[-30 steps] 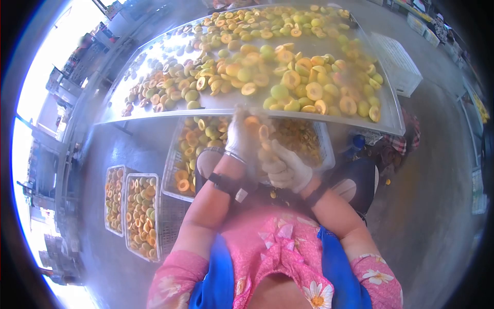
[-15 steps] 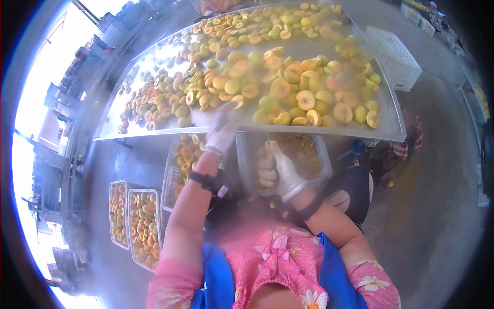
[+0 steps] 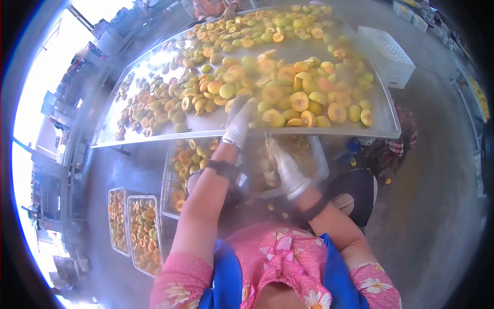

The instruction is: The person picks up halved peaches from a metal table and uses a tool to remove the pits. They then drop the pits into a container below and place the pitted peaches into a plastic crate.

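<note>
My left hand (image 3: 240, 122), in a white glove, reaches over the near edge of the metal table (image 3: 170, 136). Its fingers look stretched out toward the halved stone fruits (image 3: 299, 101), though the view is hazy there. These fruits are yellow-orange and green-skinned, and some cut faces show a pit. Below the table edge, my right hand (image 3: 285, 170), gloved too, is closed round a small thin tool (image 3: 267, 136) whose tip points up; its handle is hidden. Beneath that hand stands a crate (image 3: 321, 162) with yellowish bits in it.
A crate of halved fruits (image 3: 167, 188) stands under the table, left of my knees. Two more filled crates (image 3: 159, 226) (image 3: 109, 211) are on the floor farther left. A white crate (image 3: 393, 59) is beyond the table's right end. Another person (image 3: 208, 7) is at the far side.
My left hand has moved right along the table edge, up to the fruit pile. The right hand stays below the edge with the tool. The view has shifted slightly.
</note>
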